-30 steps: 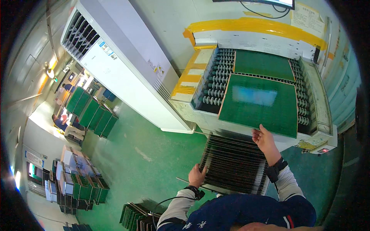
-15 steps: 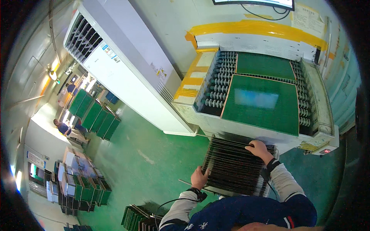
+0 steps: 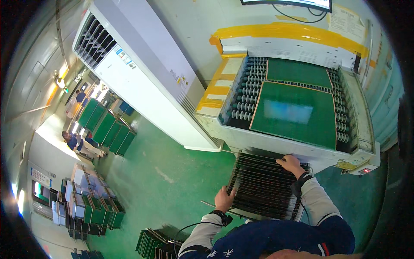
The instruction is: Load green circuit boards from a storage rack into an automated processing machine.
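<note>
In front of me is a dark rack (image 3: 263, 185) with several thin panels standing side by side in it, their edges showing as fine parallel lines. My left hand (image 3: 223, 199) is closed at the rack's left side. Over its far right part, my right hand (image 3: 292, 165) bends its fingers down onto the panel edges; what lies between those fingers is hidden. Just beyond, a roller conveyor (image 3: 243, 103) carries a large green panel (image 3: 293, 114) lying flat, with a second green panel (image 3: 297, 72) behind it.
A tall white air conditioner (image 3: 146, 90) stands left of the conveyor. More racked boards (image 3: 151, 244) sit on the green floor (image 3: 172, 172) near my left arm. Racks of panels (image 3: 92, 207) and a seated person (image 3: 75, 142) are farther left. A monitor (image 3: 289, 3) hangs above.
The green panels have slid slightly away from me along the rollers, and the gap between them looks wider. Both my hands stay at nearly the same spots on the rack.
</note>
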